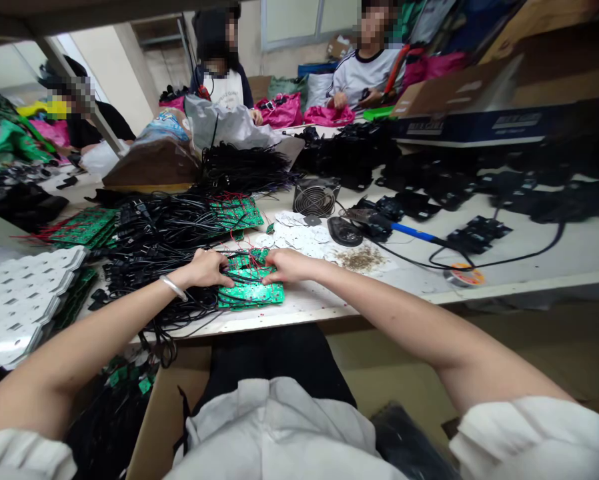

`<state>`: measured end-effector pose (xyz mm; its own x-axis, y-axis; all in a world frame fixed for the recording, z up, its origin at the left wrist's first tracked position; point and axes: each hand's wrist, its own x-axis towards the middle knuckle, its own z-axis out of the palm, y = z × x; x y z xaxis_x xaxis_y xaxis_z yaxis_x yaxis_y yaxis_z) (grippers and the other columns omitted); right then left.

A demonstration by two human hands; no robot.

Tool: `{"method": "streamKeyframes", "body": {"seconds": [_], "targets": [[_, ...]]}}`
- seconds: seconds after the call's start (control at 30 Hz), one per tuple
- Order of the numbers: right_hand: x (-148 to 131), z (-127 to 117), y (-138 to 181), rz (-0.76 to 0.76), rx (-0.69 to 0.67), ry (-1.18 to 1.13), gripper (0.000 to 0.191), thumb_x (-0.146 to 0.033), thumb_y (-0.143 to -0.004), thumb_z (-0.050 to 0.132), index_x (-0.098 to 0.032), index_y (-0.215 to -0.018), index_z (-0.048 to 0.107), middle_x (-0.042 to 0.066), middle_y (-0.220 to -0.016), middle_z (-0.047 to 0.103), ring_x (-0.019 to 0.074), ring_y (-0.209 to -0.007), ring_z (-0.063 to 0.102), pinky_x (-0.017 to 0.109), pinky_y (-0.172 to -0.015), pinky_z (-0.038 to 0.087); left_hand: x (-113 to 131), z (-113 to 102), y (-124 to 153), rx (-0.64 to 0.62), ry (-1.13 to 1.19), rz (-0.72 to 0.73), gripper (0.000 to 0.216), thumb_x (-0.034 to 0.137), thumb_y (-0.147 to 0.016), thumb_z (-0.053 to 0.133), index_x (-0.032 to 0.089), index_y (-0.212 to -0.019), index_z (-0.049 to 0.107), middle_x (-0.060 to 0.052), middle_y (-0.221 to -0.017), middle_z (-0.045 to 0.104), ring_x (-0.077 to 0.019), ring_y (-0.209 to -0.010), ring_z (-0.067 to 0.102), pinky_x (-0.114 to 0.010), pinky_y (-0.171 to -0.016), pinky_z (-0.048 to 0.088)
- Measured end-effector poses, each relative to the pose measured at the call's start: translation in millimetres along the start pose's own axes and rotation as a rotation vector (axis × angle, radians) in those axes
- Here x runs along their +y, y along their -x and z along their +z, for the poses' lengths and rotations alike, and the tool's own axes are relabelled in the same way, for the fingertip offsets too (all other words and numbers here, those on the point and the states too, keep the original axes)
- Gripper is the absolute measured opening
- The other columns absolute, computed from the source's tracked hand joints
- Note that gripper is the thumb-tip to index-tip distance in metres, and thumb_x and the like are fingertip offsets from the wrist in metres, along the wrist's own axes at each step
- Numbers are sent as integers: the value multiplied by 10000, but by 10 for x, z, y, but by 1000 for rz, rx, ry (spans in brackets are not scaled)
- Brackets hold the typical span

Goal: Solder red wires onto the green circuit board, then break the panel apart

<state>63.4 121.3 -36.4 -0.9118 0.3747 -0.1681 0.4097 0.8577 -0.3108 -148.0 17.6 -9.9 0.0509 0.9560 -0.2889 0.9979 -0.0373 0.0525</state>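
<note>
On the desk (529,257) I see a green circuit board (252,290) (red wires across it) lying between my hands: left hand (207,268) and right hand (287,265) both press curled fingers (272,275) onto its top edge.

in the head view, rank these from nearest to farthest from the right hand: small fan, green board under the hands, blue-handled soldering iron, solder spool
1. green board, touched by the right hand
2. small fan, behind the hand, farther up the table
3. blue-handled soldering iron, off to the right
4. solder spool, farther right, near the table edge
</note>
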Motion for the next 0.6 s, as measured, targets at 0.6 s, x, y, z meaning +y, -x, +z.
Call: {"method": "streamKeyframes", "body": {"seconds": [0.6], "targets": [[-91,8,-119,-30,-109,-17,377,-481,-763,668,-166,-971,663,79,-884,681,193,-759,581,253,-614,312,-12,63,-14,31,36,-5,413,561,-626,688,174,-739,602,-38,-763,636,-237,-805,573,-311,-748,308]]}}
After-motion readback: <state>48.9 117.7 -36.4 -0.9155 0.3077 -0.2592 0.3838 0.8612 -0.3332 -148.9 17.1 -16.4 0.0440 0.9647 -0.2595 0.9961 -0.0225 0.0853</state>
